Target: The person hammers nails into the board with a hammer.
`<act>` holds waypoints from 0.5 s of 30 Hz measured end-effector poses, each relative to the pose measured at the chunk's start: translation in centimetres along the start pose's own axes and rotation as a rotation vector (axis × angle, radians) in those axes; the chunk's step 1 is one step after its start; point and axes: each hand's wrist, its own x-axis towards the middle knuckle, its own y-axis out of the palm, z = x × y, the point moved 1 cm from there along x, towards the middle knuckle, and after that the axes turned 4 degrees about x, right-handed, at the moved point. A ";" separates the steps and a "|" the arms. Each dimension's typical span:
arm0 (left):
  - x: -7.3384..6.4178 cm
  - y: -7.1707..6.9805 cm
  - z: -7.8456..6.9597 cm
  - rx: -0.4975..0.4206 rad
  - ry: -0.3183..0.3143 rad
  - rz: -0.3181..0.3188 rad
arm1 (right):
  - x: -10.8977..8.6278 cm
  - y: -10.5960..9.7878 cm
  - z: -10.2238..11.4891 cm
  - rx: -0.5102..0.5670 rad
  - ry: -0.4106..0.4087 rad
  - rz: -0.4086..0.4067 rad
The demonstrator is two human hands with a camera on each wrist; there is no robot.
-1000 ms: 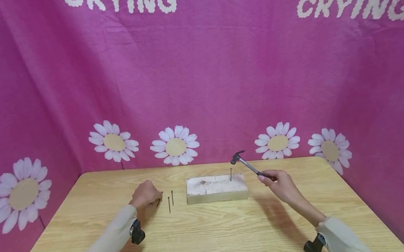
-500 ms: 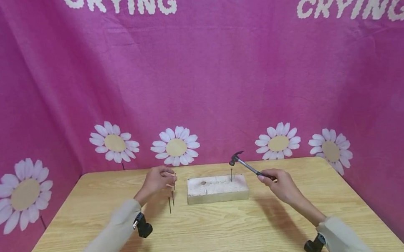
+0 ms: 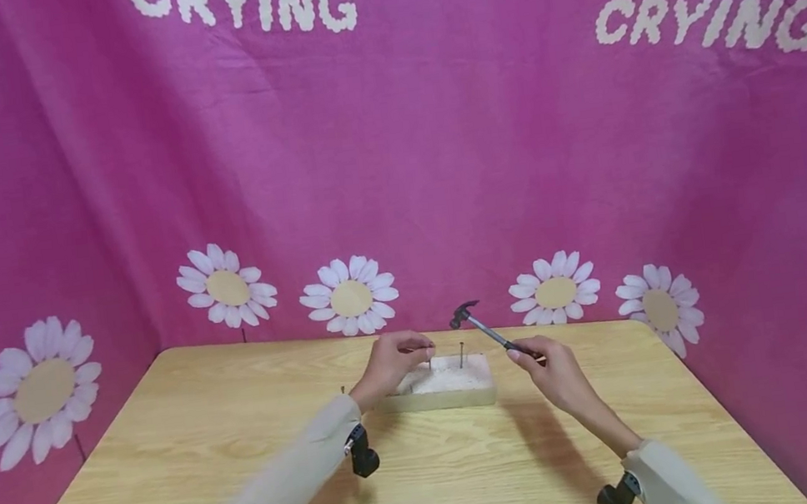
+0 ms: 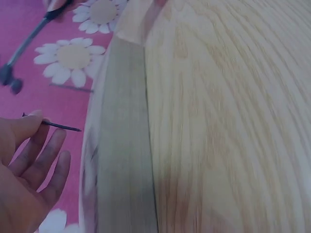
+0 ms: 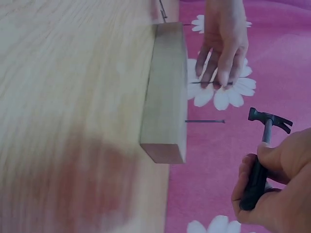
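Between thumb and fingertips, my left hand [image 3: 390, 364] pinches a nail [image 4: 62, 126], its point turned down close over the top of the wooden block [image 3: 457, 381]. Further right, a second nail [image 5: 205, 121] stands upright in the block. My right hand [image 3: 558, 374] grips a small claw hammer [image 3: 487, 329] by its black handle, and the hammer's head is raised near the standing nail, above and apart from the block. The left hand and forearm cover the block's left part in the head view.
Loose nails [image 5: 163, 10] lie on the wooden table [image 3: 171, 449] left of the block, mostly hidden behind the left arm in the head view. A pink cloth [image 3: 437, 155] with daisies hangs behind the table and at both sides.
My left hand has picked a nail up from the table and carried it right to over the block. The right hand with the hammer has shifted only slightly left.
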 end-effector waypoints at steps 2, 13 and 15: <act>0.5 1.1 0.0 -0.009 0.026 -0.007 | 0.1 -0.4 0.0 0.005 -0.010 -0.022; 1.3 3.5 0.5 -0.018 0.070 -0.061 | -0.1 -1.1 -0.6 -0.010 -0.021 -0.004; 1.1 3.6 0.4 -0.031 0.071 -0.075 | -0.1 -1.1 -0.6 -0.005 -0.014 -0.022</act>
